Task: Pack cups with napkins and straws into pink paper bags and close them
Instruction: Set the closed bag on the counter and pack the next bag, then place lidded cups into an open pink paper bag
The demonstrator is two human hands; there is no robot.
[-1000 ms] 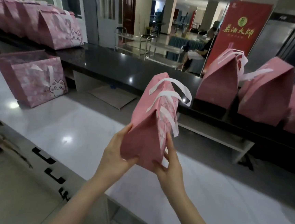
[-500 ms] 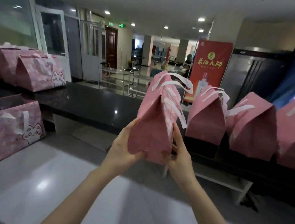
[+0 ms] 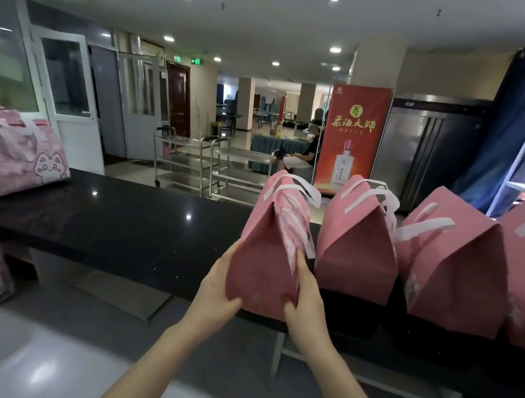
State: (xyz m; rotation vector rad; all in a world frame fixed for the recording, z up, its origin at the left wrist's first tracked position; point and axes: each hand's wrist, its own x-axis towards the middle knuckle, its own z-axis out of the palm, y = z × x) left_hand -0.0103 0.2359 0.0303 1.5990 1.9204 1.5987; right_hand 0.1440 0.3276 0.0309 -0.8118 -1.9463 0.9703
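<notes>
Pink paper bag [image 3: 265, 262]: top closed, white handles [image 3: 300, 186] looped over its peak; held upright at the near edge of the black counter [image 3: 125, 225], just beside the nearest bag of a row.
Left hand [image 3: 218, 287]: grasps the bag's lower left side, thumb across the near face.
Right hand [image 3: 304, 301]: grasps the lower right side, thumb on the near face, fingers up the side panel.
Base contact: cannot tell whether the base is down on the counter or just above it.
Step judged: setting the finished bag into the row.
Method advised: keep it upright, seat the base flat and fully on the counter, let go only once it stands alone; avoid knocking the neighbour.
Row to the right: 3 closed bags [image 3: 357, 248], tops peaked; contents hidden.
Left side: 2 cat-print bags [image 3: 17, 158], 1 on the black counter, 1 on the white worktop [image 3: 34, 363]; contents not visible.
</notes>
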